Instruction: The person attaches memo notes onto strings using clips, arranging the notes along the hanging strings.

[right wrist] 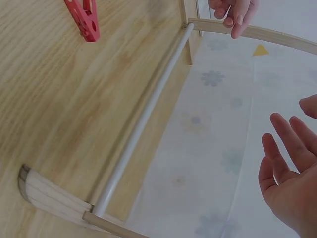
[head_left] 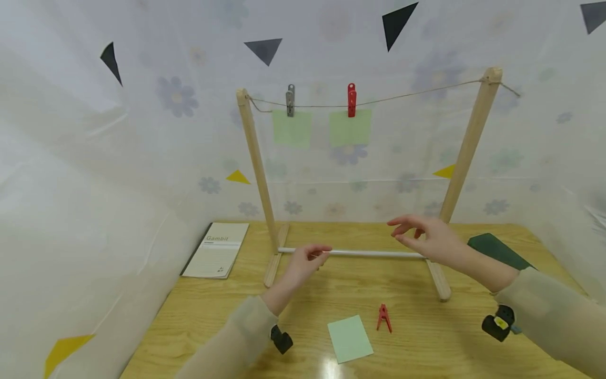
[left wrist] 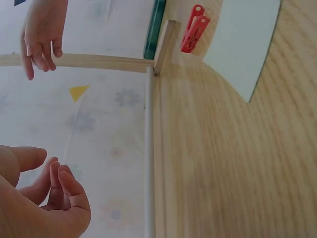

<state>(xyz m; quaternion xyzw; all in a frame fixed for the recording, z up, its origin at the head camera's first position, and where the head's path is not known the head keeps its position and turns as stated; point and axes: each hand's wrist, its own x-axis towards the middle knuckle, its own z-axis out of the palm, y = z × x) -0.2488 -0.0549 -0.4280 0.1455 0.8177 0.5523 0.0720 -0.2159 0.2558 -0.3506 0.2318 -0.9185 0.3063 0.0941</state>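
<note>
My left hand hovers near the left end of the white rod, fingers loosely bent, holding nothing. On the other side, my right hand is raised in front of the right post, its fingers relaxed and apart from the thumb, with nothing in it. Two pale green paper squares hang from a string: the left paper under a grey clothespin, the right paper under a red clothespin. On the table lie a loose green paper and another red clothespin.
A wooden post at left and another post at right carry the string, joined low down by the white rod. A notebook lies at the left; a dark green object sits behind my right forearm.
</note>
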